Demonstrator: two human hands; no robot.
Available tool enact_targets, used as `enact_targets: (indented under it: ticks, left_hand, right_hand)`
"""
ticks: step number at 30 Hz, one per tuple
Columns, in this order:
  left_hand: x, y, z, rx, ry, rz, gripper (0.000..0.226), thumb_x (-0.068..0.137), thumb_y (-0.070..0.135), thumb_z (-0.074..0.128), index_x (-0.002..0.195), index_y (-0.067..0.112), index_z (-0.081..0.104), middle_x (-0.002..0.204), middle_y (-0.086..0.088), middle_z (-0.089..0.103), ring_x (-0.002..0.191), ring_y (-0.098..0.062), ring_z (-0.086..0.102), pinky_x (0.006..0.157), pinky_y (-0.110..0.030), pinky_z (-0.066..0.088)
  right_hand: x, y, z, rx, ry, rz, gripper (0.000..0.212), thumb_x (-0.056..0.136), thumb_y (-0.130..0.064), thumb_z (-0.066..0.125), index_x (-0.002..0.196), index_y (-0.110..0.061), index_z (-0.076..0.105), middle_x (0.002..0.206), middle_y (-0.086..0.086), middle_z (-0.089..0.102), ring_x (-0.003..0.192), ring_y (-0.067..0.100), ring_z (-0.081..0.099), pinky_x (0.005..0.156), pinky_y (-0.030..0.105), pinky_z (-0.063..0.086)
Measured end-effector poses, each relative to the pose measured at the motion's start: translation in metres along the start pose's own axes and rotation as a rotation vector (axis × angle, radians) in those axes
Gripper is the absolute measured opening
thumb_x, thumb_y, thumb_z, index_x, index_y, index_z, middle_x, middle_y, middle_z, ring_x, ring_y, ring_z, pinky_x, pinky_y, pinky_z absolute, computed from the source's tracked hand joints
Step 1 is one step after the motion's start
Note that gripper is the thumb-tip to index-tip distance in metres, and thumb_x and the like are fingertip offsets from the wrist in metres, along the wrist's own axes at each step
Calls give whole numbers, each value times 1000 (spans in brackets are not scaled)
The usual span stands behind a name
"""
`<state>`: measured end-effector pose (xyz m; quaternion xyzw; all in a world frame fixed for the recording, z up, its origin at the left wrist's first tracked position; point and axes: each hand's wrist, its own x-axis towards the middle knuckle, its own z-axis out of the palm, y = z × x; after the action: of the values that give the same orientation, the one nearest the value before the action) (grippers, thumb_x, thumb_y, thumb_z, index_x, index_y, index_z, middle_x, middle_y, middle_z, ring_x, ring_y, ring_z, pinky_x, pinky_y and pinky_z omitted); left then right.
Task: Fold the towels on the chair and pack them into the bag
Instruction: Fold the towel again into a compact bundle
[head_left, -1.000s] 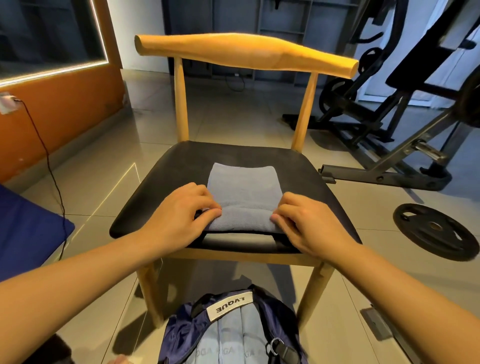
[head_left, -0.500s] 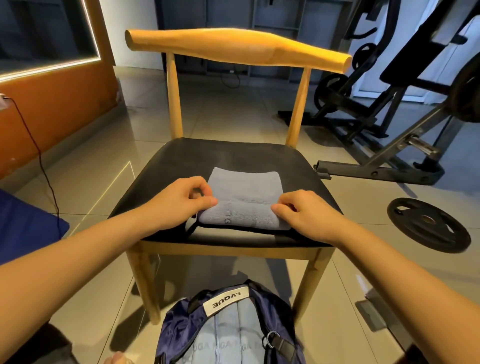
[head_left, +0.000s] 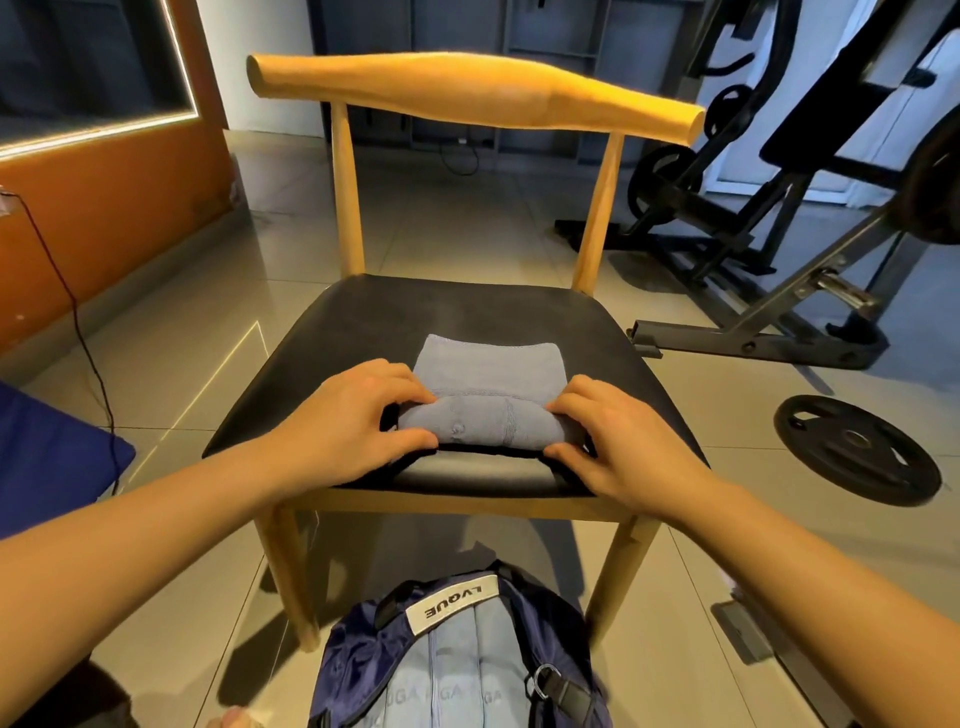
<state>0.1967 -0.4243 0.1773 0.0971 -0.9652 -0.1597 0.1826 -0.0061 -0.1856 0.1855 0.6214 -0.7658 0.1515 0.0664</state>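
The towel (head_left: 488, 366), grey-blue, is laid near the front of the chair (head_left: 389, 322) seat; its thick near fold is pinched at either end by the left hand (head_left: 353, 421) and right hand (head_left: 623, 447).

Black weight plate (head_left: 857, 449) flat on glossy tiled floor (head_left: 447, 223), right side. Behind it, dark gym machine frame (head_left: 779, 291). Left: orange wall (head_left: 104, 208), lit strip (head_left: 93, 136) above, thin black cable (head_left: 78, 322) trailing down; blue cushion (head_left: 47, 462) near it
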Motion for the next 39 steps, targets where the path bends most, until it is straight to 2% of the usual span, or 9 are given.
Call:
enact_targets:
  ticks: [3, 8, 15, 21, 24, 28, 32, 35, 39]
  left_hand:
    - [6, 3, -2, -182, -4, -127, 23, 90, 49, 67, 105, 32, 70, 93, 16, 67, 89, -8, 62, 78, -27, 54]
    - [16, 7, -3, -479, -48, -282, 9, 99, 36, 62, 100, 29, 68, 89, -9, 68, 82, -24, 63, 76, -32, 53]
    - [26, 8, 10, -229, 184, -218, 8, 100, 28, 60, 99, 27, 68, 98, 13, 65, 93, -5, 60, 84, -31, 55]
    - [12, 5, 5, -100, 30, 15, 38, 89, 61, 60, 115, 35, 70, 106, 24, 61, 102, -1, 54, 87, -22, 48]
    - [14, 1, 3, -30, 0, 29, 51, 82, 66, 65, 121, 34, 70, 110, 20, 57, 104, -3, 50, 89, -22, 46]
    - [23, 3, -3, -237, -56, -78, 24, 90, 47, 70, 104, 28, 75, 93, 9, 68, 92, -10, 60, 81, -34, 53]
    - [30, 2, -3, -453, -49, -194, 14, 97, 40, 64, 106, 31, 70, 100, 7, 72, 95, -11, 67, 87, -34, 56]
    - [38, 0, 9, -379, 56, -239, 12, 96, 42, 64, 99, 31, 68, 98, 9, 69, 91, -10, 65, 80, -30, 55]
    - [48, 1, 17, -256, 250, -181, 12, 95, 33, 67, 90, 25, 72, 90, 10, 66, 86, -8, 59, 77, -29, 48]
  right_hand:
    - [5, 2, -6, 175, -53, 61, 15, 97, -36, 63, 107, -25, 66, 95, -20, 51, 85, -1, 50, 71, 17, 37]
    - [13, 2, -12, 436, -150, 295, 26, 104, -33, 51, 90, -15, 63, 83, 7, 62, 78, 25, 58, 73, 43, 48]
    - [25, -16, 7, -32, 166, 232, 16, 104, -37, 51, 109, -24, 57, 107, -5, 50, 80, 17, 53, 65, 31, 48]
    - [12, -4, -3, -34, 9, 83, 39, 95, -56, 59, 121, -27, 58, 117, -11, 52, 83, 11, 53, 68, 25, 42]
    - [10, 1, -2, -7, -19, 87, 45, 93, -47, 67, 132, -26, 56, 125, -9, 55, 98, 17, 59, 78, 26, 46]
    - [16, 5, -13, 200, -101, 146, 29, 97, -40, 64, 117, -20, 67, 94, -18, 59, 82, 4, 56, 72, 22, 42]
    - [19, 6, -23, 522, -217, 341, 26, 101, -33, 58, 87, -13, 63, 73, 8, 64, 59, 14, 58, 66, 34, 50]
    - [29, 1, -19, 372, -104, 408, 12, 97, -39, 61, 96, -27, 59, 83, -2, 66, 70, 14, 62, 67, 32, 52]
    - [34, -11, -13, 2, 125, 259, 7, 98, -38, 61, 97, -31, 60, 94, -10, 55, 83, 14, 55, 68, 28, 45]
